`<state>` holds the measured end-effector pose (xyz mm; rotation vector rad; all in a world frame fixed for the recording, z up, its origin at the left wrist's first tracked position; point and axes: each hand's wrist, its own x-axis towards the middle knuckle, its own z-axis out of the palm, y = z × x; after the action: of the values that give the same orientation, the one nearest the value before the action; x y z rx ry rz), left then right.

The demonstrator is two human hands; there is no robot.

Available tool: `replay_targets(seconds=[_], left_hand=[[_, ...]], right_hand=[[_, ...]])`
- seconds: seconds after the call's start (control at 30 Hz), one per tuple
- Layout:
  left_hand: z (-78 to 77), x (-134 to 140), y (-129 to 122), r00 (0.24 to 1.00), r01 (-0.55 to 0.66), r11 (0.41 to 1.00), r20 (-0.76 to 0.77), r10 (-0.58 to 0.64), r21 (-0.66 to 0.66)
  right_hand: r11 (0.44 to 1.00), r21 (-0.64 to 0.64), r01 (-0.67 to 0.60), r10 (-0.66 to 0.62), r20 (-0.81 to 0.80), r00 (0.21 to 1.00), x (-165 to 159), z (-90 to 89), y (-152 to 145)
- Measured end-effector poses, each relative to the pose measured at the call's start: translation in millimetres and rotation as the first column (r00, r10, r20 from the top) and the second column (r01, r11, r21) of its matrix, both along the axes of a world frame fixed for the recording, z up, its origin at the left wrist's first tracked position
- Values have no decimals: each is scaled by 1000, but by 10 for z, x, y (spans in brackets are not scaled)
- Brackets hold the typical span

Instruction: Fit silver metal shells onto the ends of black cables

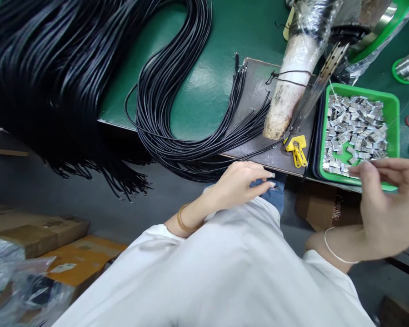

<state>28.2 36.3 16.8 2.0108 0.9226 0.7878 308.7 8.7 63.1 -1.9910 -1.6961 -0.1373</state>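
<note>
My left hand (243, 181) hovers over my lap, just in front of the table edge. Its thumb and index finger are a little apart, and I see nothing between them. Beside it, a thick bundle of black cables (187, 152) curves over the edge. My right hand (391, 200) is at the near rim of a green tray (393, 136) that holds many small metal connectors (357, 122). Its thumb and index finger come together there in a pinch; whatever may be between them is hidden.
A plastic-wrapped white tube (286, 91) leans over a dark board (252, 72), near a perforated metal bar (327, 68) and a yellow clip-like piece (297, 150). More black cables (47, 68) hang off the table at left. Cardboard boxes (54, 231) lie below.
</note>
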Motion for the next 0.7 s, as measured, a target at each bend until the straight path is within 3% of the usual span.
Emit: replay_targets(seconds=[0.07, 0.13, 0.2, 0.27, 0.4, 0.47, 0.53, 0.57, 0.63, 0.7], left_hand=[[-47, -48, 25, 984, -173, 975, -9, 176, 136], [-94, -85, 87, 945, -289, 914, -67, 320, 285], [-144, -99, 181, 905, -326, 863, -138, 403, 386], [-194, -86, 292, 890, -354, 846, -133, 435, 400], [-231, -15, 471, 825, -563, 782, 133, 549, 266], [-182, 6, 493, 717, -674, 734, 313, 623, 81], [-83, 3, 453, 608, -689, 715, 444, 658, -116], [-18, -7, 411, 590, -659, 732, 484, 647, -175], [116, -31, 297, 630, -575, 800, 530, 568, -173], [224, -44, 168, 791, -367, 930, 527, 311, 2]], right_hand=[[999, 33, 18, -19, 36, 999, 96, -112, 187], [1000, 5, 4, -4, 62, 998, 176, -219, 347], [998, -56, -34, 39, 88, 995, 224, -282, 466], [992, -115, -56, 69, 117, 991, 248, -289, 550], [973, -228, -48, 72, 99, 993, 290, -201, 648], [960, -273, -64, 78, 42, 996, 309, -151, 662], [954, -286, -94, 88, -31, 996, 307, -117, 650], [952, -285, -109, 93, -67, 993, 297, -108, 636], [952, -270, -143, 116, -115, 987, 261, -106, 598], [956, -238, -174, 150, -115, 982, 226, -122, 556]])
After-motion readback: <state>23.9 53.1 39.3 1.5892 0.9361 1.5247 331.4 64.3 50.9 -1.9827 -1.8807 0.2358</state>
